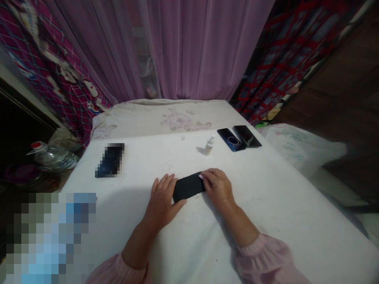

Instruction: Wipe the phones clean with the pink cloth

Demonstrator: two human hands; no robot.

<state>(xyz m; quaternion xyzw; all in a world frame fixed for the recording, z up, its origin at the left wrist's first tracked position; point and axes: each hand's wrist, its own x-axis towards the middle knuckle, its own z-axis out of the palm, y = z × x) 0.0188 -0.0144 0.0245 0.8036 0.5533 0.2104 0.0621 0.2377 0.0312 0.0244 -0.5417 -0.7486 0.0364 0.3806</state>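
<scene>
A black smartphone [189, 186] lies flat on the white cloth in front of me, its dark face up. My left hand [161, 201] grips its left end, fingers along the far side and thumb at the near edge. Over the phone's right end, my right hand [218, 187] is closed in a pinch. A small whitish piece [201, 176] shows at its fingertips, against the phone's surface; its kind is too small to make out. Beyond the hands stands a small white spray bottle [209, 146], upright.
At the back right lie a blue phone [231, 140] and a dark phone [248, 136], side by side. A blurred-out dark object [110, 160] lies at left. A small clear piece [182, 138] sits near the cloth's far edge [154, 135]. Purple curtains [189, 47] hang behind.
</scene>
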